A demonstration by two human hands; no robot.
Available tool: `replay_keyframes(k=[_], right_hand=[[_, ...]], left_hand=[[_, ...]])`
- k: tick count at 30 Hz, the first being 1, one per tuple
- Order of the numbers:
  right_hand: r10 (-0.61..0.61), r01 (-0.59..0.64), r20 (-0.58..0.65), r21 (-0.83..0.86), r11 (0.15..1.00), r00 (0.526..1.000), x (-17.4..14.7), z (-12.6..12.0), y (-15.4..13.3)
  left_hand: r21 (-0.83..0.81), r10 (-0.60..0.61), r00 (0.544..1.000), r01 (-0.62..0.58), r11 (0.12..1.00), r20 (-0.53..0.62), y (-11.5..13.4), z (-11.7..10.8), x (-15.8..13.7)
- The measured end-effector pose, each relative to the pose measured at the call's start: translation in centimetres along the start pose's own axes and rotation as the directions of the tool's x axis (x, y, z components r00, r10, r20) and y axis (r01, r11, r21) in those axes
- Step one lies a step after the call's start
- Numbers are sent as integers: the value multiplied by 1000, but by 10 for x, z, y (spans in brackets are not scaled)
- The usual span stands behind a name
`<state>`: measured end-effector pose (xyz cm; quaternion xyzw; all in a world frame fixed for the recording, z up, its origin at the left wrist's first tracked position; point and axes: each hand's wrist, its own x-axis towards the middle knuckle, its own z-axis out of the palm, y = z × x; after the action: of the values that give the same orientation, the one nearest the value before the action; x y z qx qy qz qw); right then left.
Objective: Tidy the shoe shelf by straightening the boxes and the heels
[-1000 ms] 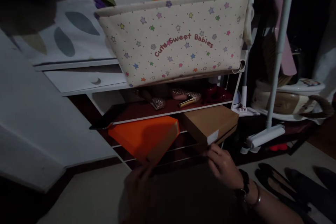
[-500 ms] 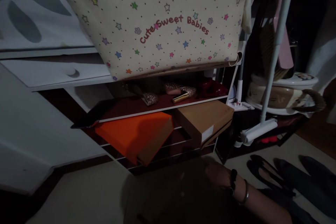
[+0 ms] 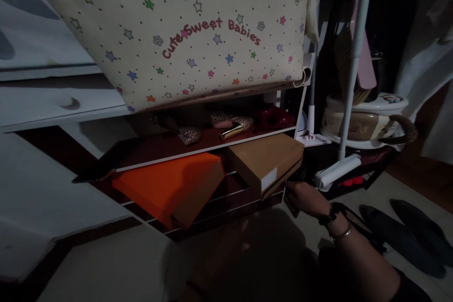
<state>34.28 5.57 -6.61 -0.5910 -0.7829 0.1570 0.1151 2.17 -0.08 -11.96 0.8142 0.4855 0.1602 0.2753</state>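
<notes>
My right hand (image 3: pixel 308 199) is beside the lower right corner of the shoe rack, just below a brown cardboard box (image 3: pixel 267 158). Its fingers are closed around something dark that I cannot make out. A dark bracelet and a metal bangle circle that wrist. Deep shadow covers my left hand (image 3: pixel 231 249) at the bottom middle, over the floor; its faintly lit fingertips look apart, and nothing shows in them. An orange box (image 3: pixel 170 184) sits tilted on the rack, left of the brown one. Dark pointed shoes (image 3: pixel 396 236) stand on the floor beyond my right wrist.
A cream fabric bin (image 3: pixel 198 56) printed with stars overhangs the rack. Glittery heels (image 3: pixel 191 135) and dark red shoes (image 3: pixel 274 117) lie on the upper shelf (image 3: pixel 163 151). To the right are a pale pole (image 3: pixel 350 85), a pink brush (image 3: pixel 364 56) and a lidded pot (image 3: pixel 357 122).
My right hand has moved up to beside the rack's lower right corner. The view has shifted, so the bin and rack sit farther left. My left hand stays in shadow.
</notes>
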Motion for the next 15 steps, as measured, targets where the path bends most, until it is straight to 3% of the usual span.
replay_keyframes(k=[2, 4, 9, 12, 15], right_hand=[[106, -104, -151, 20, 994, 983, 0, -11, 7], [163, -140, -327, 91, 986, 931, 0, -18, 12], [155, 50, -670, 277, 960, 726, 0, -23, 20], [143, 129, -767, 283, 950, 626, 4, -22, 25], [155, 163, -774, 316, 934, 614, 12, -17, 32]], left_hand=[[46, -10, 998, 7, 999, 62, 3, 4, 9], [76, -21, 994, 13, 997, 104, 4, 10, 20], [-72, 78, 997, -77, 994, 4, -1, 27, 45], [-189, 46, 997, -58, 980, -64, -7, 33, 52], [-341, -9, 993, -33, 939, -121, -9, 34, 56]])
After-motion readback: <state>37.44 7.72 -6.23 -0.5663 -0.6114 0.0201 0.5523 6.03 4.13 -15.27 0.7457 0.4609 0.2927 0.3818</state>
